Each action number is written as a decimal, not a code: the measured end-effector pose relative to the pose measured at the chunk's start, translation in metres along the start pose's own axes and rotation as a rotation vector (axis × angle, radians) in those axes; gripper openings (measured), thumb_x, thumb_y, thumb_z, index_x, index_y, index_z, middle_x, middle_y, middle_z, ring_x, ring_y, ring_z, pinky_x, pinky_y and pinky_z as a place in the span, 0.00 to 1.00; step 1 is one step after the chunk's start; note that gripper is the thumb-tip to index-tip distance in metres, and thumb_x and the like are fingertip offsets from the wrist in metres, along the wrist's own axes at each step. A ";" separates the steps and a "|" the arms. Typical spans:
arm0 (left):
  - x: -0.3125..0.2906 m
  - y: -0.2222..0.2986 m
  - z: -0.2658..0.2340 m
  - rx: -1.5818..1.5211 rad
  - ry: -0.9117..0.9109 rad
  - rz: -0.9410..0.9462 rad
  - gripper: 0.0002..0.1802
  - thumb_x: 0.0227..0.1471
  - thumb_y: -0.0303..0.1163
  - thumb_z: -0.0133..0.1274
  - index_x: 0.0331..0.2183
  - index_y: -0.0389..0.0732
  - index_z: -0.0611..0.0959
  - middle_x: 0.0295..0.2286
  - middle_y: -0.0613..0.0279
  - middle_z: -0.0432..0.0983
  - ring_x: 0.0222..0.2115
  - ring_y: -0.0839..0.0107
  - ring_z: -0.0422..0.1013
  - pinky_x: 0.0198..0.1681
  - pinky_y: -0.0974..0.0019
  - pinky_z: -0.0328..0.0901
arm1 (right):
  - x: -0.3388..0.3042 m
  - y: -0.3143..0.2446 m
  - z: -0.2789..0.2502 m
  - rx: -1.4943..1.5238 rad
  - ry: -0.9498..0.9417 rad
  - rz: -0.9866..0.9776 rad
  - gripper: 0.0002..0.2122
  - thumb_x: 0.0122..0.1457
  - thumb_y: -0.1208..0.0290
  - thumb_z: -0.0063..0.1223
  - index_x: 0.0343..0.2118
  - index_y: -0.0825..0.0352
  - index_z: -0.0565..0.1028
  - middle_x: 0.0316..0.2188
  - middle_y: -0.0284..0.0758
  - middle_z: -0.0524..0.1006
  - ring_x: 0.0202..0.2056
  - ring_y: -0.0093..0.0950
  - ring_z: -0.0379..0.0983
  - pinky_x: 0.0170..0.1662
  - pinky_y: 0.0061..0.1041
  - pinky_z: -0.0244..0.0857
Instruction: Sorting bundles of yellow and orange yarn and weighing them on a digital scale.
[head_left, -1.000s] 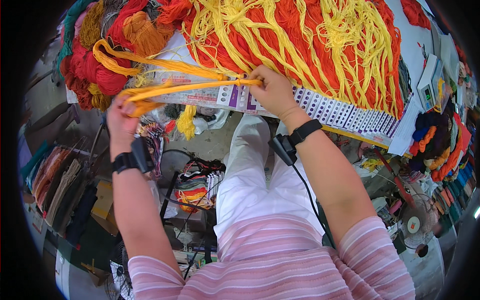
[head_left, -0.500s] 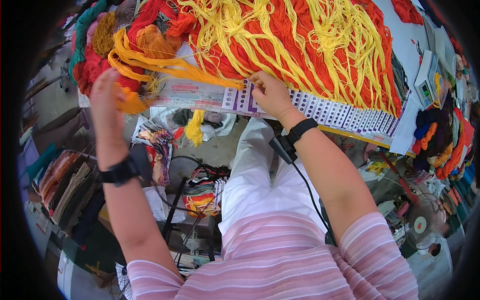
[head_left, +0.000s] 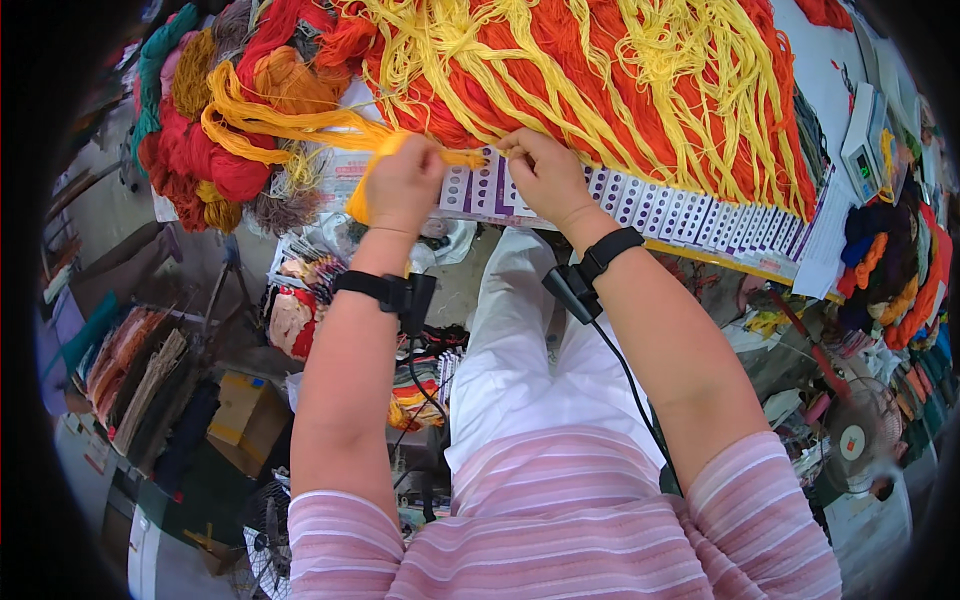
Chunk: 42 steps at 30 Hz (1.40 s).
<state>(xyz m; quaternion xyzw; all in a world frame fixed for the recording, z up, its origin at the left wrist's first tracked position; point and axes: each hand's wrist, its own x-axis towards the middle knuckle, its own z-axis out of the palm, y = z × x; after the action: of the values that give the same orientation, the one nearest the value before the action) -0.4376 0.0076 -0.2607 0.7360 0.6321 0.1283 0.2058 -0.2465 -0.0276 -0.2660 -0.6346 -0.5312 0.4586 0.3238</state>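
Observation:
My left hand [head_left: 400,185] is closed around a golden-orange yarn skein [head_left: 300,124] at the table's front edge. Part of the skein trails left over other yarn, and a loose bunch hangs below my fist. Its thin end reaches right onto a row of white and purple cards with round holes [head_left: 640,205]. Just past that end, my right hand [head_left: 548,180] has its fingers pinched together over the cards. What they hold is too small to make out. Long yellow and red-orange yarn strands [head_left: 600,90] lie just beyond both hands.
Mixed yarn hanks [head_left: 215,150] are heaped at the table's left end. At the right stand a digital scale [head_left: 862,150] and more coloured yarn [head_left: 905,280]. A fan [head_left: 850,440] is low on the right, a cardboard box [head_left: 248,420] low on the left. Cables run from both wrists.
My left hand has swung right from the yarn heap to the golden-orange skein near my right hand and closed on it. My right hand has stayed over the cards, almost still.

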 end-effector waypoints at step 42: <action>-0.022 0.064 -0.130 -2.337 -0.726 -0.300 0.51 0.39 0.71 0.41 0.59 0.60 0.44 0.60 0.64 0.33 0.55 0.44 0.47 0.40 0.44 0.64 | -0.028 -0.132 -0.038 0.154 0.039 -0.191 0.05 0.48 0.74 0.50 0.28 0.68 0.73 0.26 0.37 0.71 0.32 0.33 0.68 0.37 0.28 0.60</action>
<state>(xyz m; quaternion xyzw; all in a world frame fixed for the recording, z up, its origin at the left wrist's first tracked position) -0.4440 -0.0033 -0.1149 0.0230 0.1222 0.3795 0.9168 -0.2614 -0.0219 -0.1271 -0.5631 -0.5462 0.4527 0.4240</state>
